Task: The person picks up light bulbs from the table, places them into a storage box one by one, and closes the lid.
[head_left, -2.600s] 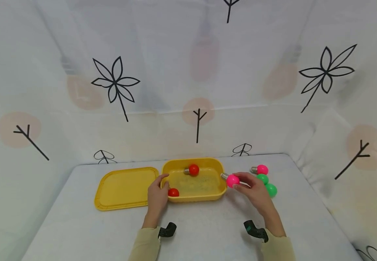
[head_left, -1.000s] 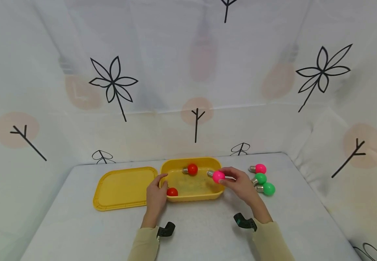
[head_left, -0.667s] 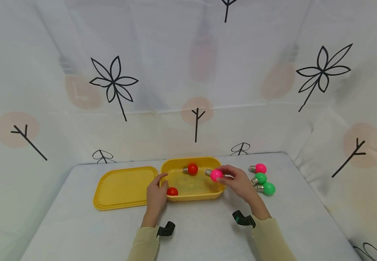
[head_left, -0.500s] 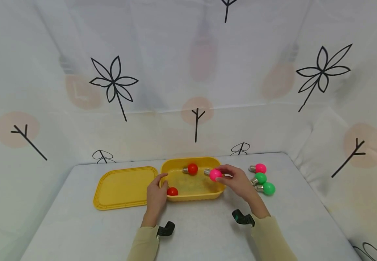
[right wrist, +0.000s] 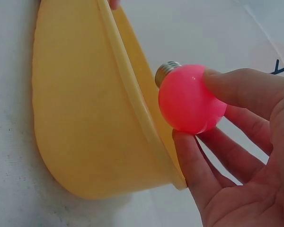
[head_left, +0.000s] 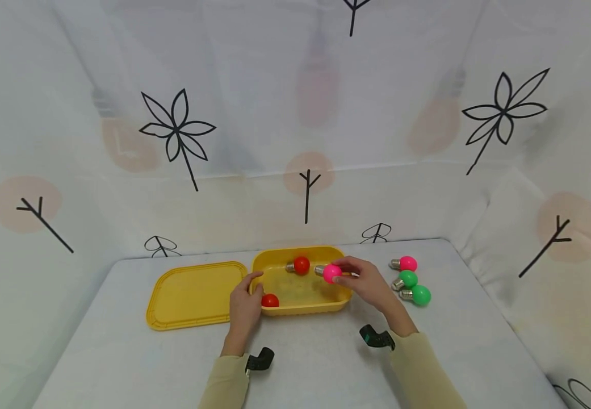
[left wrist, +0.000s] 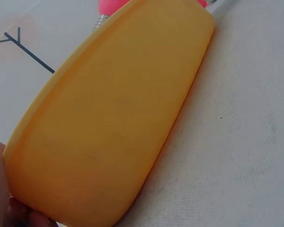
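In the head view a pink light bulb (head_left: 332, 274) with a silver screw base is pinched between the thumb and fingers of my right hand (head_left: 372, 286), over the right part of a yellow plastic box (head_left: 305, 310). The right wrist view shows that bulb (right wrist: 189, 101) held by its round end, beside the box's rim (right wrist: 132, 97), base pointing away from the palm. My left hand (head_left: 244, 309) grips the left end of the box. Inside lie two red bulbs, one near the back (head_left: 302, 265) and another red bulb (head_left: 270, 300) in the front left corner, partly hidden.
Left of the box a flat yellow lid (head_left: 198, 295) lies on the white table. To the right are another pink bulb (head_left: 408, 263) and two green bulbs, one (head_left: 408, 278) behind the other (head_left: 420, 295). A patterned white cloth (head_left: 254, 210) hangs behind.
My right hand has carried the pink bulb leftward from beyond the box's right rim to above its inside. The left hand has stayed at the box's left end.
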The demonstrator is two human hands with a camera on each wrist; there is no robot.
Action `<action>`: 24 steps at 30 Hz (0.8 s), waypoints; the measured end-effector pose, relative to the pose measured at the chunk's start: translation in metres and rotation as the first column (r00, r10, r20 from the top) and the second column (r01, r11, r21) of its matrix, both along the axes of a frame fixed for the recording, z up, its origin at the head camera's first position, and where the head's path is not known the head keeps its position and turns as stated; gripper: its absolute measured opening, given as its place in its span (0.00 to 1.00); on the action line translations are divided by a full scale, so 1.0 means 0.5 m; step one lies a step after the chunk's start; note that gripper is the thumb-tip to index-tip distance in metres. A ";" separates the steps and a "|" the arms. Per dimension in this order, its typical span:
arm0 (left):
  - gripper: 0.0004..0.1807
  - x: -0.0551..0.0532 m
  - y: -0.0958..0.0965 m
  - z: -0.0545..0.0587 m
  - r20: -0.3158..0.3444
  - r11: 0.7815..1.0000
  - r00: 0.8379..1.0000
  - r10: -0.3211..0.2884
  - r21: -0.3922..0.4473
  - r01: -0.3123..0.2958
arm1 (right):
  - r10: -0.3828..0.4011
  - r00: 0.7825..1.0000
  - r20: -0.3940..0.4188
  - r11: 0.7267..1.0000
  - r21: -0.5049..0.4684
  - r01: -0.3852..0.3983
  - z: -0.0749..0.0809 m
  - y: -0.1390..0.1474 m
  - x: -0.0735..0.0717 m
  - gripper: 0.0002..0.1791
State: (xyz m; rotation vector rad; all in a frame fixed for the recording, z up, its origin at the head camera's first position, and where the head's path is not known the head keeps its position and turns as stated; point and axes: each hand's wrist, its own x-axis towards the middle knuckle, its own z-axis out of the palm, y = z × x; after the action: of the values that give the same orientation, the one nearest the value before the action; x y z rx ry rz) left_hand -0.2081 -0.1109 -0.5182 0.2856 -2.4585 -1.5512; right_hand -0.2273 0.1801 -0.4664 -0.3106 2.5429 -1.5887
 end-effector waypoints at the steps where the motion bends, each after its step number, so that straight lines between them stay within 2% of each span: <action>1: 0.15 0.000 0.000 0.000 0.000 1.000 1.000 0.001 -0.001 -0.001 | 0.003 1.000 0.001 1.000 0.004 -0.003 0.001 -0.001 -0.001 0.21; 10: 0.16 0.001 0.000 -0.002 -0.007 1.000 1.000 0.003 0.005 -0.003 | 0.059 0.998 0.010 0.998 0.035 -0.059 0.000 -0.004 -0.019 0.20; 24: 0.15 -0.001 0.000 -0.004 -0.003 1.000 1.000 0.003 0.008 -0.003 | 0.155 0.985 0.077 0.981 0.106 -0.162 0.009 -0.020 -0.059 0.18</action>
State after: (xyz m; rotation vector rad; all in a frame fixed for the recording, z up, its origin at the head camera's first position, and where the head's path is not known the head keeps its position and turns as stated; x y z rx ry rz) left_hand -0.2086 -0.1107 -0.5202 0.2883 -2.4489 -1.5591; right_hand -0.2568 0.1700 -0.4620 -0.4273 2.4746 -1.3717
